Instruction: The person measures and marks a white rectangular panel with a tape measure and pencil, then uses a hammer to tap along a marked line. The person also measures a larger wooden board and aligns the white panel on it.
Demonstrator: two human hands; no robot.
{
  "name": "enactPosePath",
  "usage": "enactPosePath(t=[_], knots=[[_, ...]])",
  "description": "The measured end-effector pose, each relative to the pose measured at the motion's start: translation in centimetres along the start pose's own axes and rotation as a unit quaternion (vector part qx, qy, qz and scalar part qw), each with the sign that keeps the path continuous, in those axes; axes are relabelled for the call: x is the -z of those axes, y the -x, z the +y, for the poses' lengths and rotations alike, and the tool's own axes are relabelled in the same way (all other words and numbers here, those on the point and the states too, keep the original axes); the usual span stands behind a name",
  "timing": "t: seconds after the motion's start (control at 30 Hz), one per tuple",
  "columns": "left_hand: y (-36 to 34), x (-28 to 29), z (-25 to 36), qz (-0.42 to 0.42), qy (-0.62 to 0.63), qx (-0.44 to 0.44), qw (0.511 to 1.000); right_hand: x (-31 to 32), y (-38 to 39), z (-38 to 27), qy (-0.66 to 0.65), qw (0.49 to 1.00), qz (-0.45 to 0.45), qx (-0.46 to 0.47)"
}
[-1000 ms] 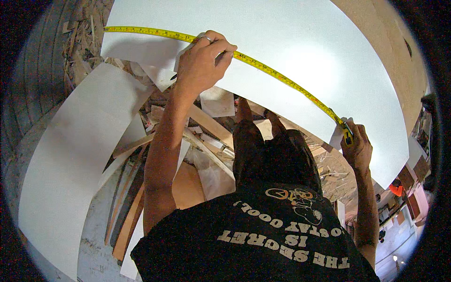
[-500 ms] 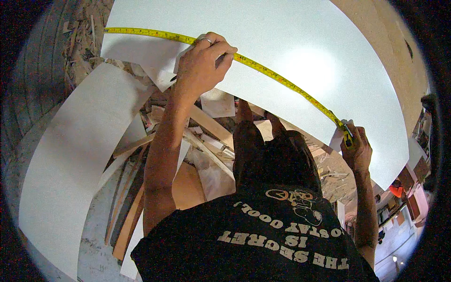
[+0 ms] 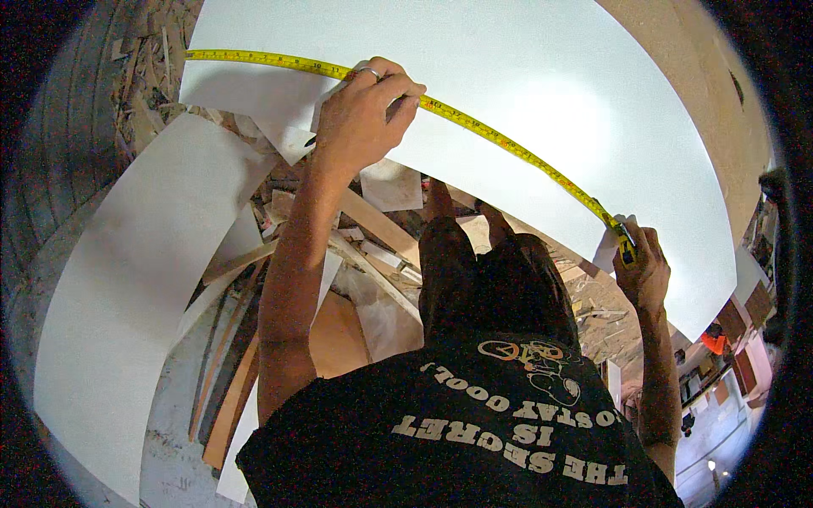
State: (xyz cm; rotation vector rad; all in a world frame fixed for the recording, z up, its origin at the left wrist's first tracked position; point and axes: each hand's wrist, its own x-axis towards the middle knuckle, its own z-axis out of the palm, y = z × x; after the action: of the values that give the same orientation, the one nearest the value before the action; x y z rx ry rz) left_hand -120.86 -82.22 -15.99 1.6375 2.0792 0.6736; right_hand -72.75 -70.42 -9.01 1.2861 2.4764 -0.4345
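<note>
A yellow tape measure blade [image 3: 508, 149] lies stretched across a large white board [image 3: 474, 42], from the board's left edge to the case at the right. My left hand [image 3: 370, 114], with a ring on one finger, is closed over the middle of the blade, fingers bent and pressed to the board. A thin dark tip pokes out beside that wrist; whether the hand holds it I cannot tell. My right hand [image 3: 645, 267] grips the yellow and black tape measure case [image 3: 627, 245] at the board's near right edge. Its palm side is hidden.
Another white panel [image 3: 127, 262] lies at the left. Wood strips [image 3: 377, 222] and offcuts are heaped below the board, near my legs. Scraps [image 3: 148, 85] litter the ground at the far left. An orange item [image 3: 714, 344] sits at the right.
Both hands and the tape hold nearly the same place. The whole view has shifted very slightly to the left.
</note>
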Motion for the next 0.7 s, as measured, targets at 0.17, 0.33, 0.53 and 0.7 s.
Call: enactPosePath(t=[0.17, 0.33, 0.53, 0.7], knots=[[-0.02, 0.02, 0.04, 0.004, 0.001, -0.002, 1.000, 0.09, -0.01, -0.02, 0.010, 1.000, -0.012, 0.000], [0.00, -0.01, 0.01, -0.006, 0.010, 0.012, 1.000, 0.14, -0.02, -0.15, -0.003, 1.000, -0.005, -0.001], [-0.01, -0.09, -0.18, 0.006, 0.002, -0.005, 1.000, 0.19, -0.07, -0.18, -0.002, 1.000, -0.007, 0.002], [0.00, -0.04, -0.11, 0.003, -0.005, -0.007, 1.000, 0.01, 0.00, 0.02, -0.002, 1.000, -0.007, -0.002]])
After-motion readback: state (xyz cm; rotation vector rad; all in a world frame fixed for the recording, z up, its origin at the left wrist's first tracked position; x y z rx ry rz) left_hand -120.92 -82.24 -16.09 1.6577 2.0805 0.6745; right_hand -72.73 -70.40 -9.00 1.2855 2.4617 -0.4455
